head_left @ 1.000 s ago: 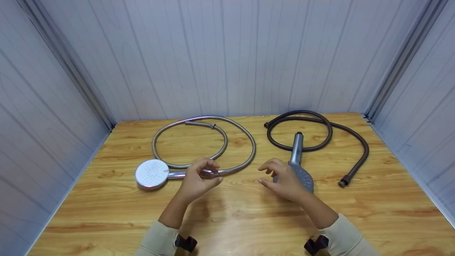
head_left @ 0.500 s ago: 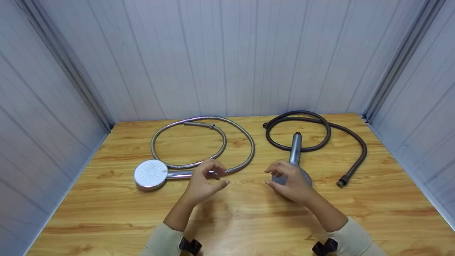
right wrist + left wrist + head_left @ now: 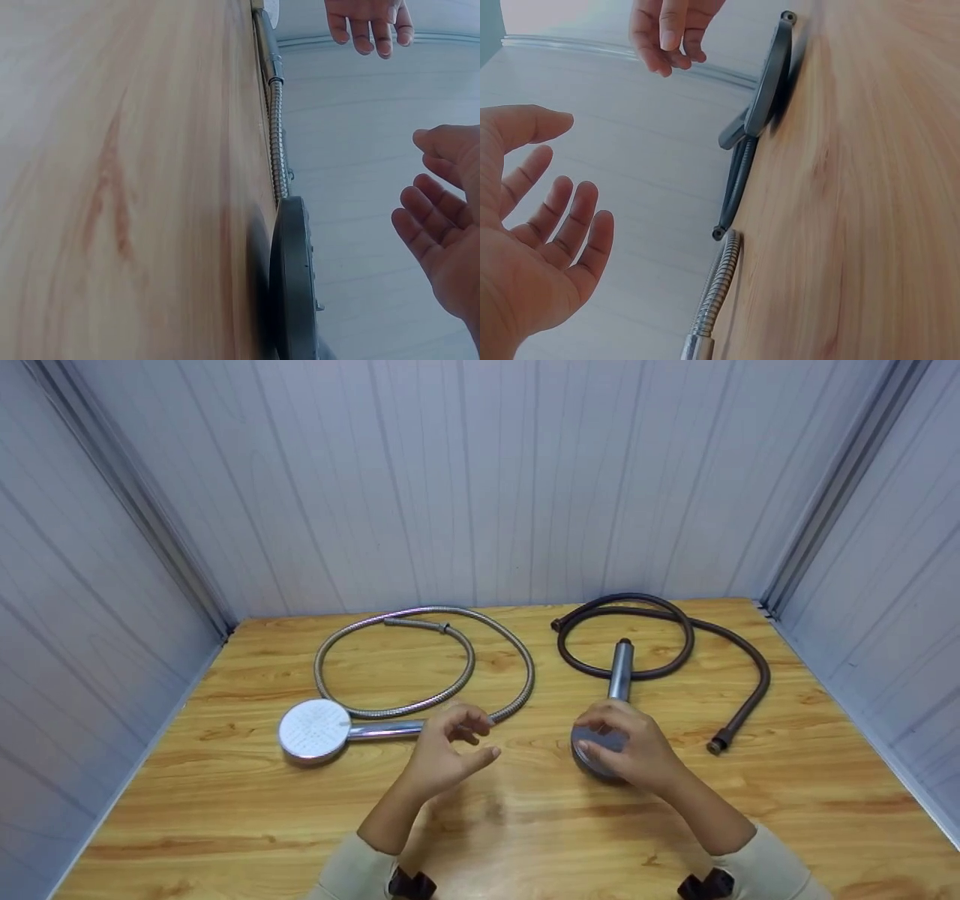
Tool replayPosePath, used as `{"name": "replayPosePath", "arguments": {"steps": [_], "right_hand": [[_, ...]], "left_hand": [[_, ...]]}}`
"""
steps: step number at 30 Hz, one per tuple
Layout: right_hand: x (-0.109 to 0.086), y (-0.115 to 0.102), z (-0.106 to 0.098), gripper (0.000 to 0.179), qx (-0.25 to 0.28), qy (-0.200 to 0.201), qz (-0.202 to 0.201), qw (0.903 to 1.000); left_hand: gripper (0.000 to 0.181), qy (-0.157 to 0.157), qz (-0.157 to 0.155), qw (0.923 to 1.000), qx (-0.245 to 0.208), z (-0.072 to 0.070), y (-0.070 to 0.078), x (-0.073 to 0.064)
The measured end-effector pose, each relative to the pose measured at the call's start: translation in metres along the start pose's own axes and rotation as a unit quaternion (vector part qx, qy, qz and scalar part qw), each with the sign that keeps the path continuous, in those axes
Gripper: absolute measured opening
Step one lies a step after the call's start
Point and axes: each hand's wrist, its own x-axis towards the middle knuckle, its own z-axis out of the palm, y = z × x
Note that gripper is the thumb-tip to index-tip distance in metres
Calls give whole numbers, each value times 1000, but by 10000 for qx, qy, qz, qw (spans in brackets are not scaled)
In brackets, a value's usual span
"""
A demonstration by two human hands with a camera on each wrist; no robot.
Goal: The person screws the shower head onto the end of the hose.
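My left hand (image 3: 446, 750) hovers over the table with its fingers loosely bent and nothing in them. It overlaps the handle end of a chrome shower head (image 3: 313, 729) with a white face, whose silver metal hose (image 3: 531, 667) loops behind. In the left wrist view the left hand (image 3: 540, 225) is clear of the hose. My right hand (image 3: 630, 746) is also relaxed and holds nothing, above a dark grey shower head (image 3: 621, 671) lying face up, partly hidden by it. The right wrist view shows a gap between the right hand (image 3: 450, 217) and that grey head (image 3: 294, 277).
A dark hose (image 3: 763, 675) lies coiled at the back right, passing under the grey handle, its end fitting (image 3: 718, 742) pointing toward me. Panelled walls (image 3: 495, 487) enclose the wooden table (image 3: 525, 840) at the back and both sides.
Both hands have drifted slightly to the right in the head view, still holding nothing. The shower heads and hoses stay put, apart from a small shift of the camera.
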Motion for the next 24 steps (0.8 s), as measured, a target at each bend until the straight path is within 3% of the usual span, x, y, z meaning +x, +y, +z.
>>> {"name": "replayPosePath", "arguments": {"steps": [11, 18, 24], "right_hand": [[5, -36, -18, 35, 58, 200, -221, 9995], [-3, -33, -23, 37, 81, 304, -424, 9986], [-9, -32, -32, 37, 36, 349, -149, 9993]], "left_hand": [[23, -101, 44, 9999, -32, 11, 0, 3], [24, -203, 47, 9998, -75, 16, 2, 5], [24, -136, 88, 9998, -137, 19, 2, 7]]}}
